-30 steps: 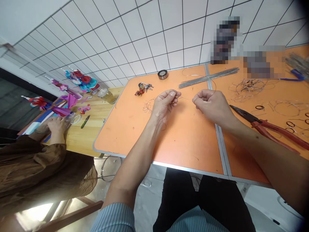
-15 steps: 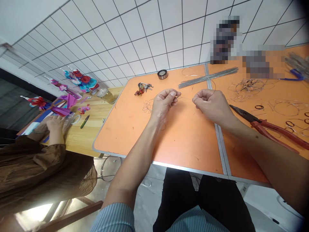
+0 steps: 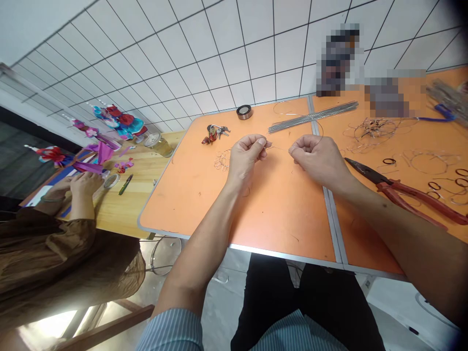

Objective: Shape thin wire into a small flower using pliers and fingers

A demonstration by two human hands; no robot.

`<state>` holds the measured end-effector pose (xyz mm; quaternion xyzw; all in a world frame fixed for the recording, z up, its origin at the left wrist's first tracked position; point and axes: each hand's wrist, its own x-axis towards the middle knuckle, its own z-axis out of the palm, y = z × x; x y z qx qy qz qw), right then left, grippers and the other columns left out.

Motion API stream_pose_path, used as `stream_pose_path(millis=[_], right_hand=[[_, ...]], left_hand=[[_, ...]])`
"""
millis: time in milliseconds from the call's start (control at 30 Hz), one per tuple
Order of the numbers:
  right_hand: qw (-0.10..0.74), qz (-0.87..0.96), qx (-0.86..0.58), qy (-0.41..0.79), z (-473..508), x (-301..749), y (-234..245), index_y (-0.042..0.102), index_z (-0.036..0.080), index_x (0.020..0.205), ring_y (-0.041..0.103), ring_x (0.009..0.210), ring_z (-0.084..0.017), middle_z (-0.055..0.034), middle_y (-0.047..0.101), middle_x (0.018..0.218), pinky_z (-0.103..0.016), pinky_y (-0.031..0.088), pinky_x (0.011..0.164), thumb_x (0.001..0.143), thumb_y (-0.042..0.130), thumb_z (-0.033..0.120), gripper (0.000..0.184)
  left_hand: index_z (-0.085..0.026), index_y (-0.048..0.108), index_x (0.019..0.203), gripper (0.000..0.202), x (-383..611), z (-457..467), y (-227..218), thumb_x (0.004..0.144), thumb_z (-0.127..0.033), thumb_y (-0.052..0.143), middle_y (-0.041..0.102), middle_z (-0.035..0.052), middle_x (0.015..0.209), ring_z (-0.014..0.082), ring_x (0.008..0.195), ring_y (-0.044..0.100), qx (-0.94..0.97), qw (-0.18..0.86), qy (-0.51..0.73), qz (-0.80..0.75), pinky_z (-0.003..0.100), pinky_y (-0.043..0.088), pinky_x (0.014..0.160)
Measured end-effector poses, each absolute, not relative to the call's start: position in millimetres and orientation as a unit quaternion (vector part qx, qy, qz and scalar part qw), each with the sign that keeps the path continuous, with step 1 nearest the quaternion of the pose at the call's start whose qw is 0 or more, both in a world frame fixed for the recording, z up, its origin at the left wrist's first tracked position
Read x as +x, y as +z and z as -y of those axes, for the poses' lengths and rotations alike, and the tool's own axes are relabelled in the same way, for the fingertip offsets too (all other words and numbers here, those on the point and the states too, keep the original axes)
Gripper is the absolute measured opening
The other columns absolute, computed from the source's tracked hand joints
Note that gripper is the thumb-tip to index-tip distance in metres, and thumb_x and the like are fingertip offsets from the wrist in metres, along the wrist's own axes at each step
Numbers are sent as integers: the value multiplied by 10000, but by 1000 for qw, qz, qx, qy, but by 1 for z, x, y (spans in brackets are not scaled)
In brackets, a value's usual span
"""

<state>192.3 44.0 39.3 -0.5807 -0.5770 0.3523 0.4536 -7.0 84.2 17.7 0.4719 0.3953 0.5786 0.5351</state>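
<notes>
My left hand [image 3: 245, 157] and my right hand [image 3: 315, 157] hover close together over the orange table [image 3: 204, 195]. Both are closed in a pinch on the two ends of one thin wire [image 3: 280, 148] that stretches between them. A small coil of bent wire [image 3: 221, 160] lies on the table just left of my left hand. Red-handled pliers [image 3: 402, 194] rest on the table right of my right wrist.
A bundle of straight wire rods [image 3: 312, 117], a tape roll [image 3: 243, 111] and a key bunch [image 3: 213, 132] lie at the far side. Wire loops [image 3: 373, 129] and dark rings [image 3: 435, 185] are scattered at right. A person's hands [image 3: 82, 184] work on a wooden table [image 3: 142, 185] at left.
My hands stay pinched on the wire in nearly the same place. The person's hand at left has shifted slightly on the wooden table.
</notes>
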Motion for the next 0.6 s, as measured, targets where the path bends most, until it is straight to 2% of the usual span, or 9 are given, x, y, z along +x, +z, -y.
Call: stream_pose_path(millis=[367,600], right_hand=[[454,546,-555,434,-40,190,44,674,243,698,504,569,-131,9,661,677,-310,403,570,869,771,149,218],[454,532,-554,451,-40,189,45,701,235,711,503,573,-123,14,664,676,-297,405,570,859,764,124,196]], left_hand=[[-198,726,820,314,-5,-85,22,949,-319,986,785,-15,818,45,591,616,431,580,579,-379,194,515,624],[-201,743,848,290,-5,-85,19,963,-320,981,786,-18,847,43,622,626,435,591,586,-345,193,532,651]])
